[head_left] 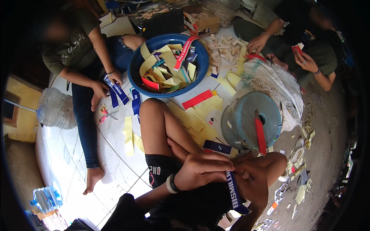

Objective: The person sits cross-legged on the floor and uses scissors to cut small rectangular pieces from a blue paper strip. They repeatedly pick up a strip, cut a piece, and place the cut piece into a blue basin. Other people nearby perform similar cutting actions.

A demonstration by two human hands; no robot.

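A dark blue printed strip (233, 194) with white lettering hangs between my hands above my crossed legs. My left hand (206, 169) has its fingers pressed together, their tips at the strip's upper end. On the other side, my right hand (252, 179) closes around the strip's edge, partly hiding it. The strip's lower end is bent. Just beyond my hands, a dark blue rectangular piece (217, 147) lies on the floor. A knife-like tool with a red handle (260, 134) rests on a round grey-green plastic container (246, 115).
A blue basin (135, 82) full of cut strips stands ahead. Yellow backing paper (198, 121) and a red strip (197, 99) cover nearby tiles. Scissors (106, 114) lie left, near a co-worker's hands (106, 82) holding blue strips. Another co-worker's hand (306, 63) holds a red piece. Scraps litter the right.
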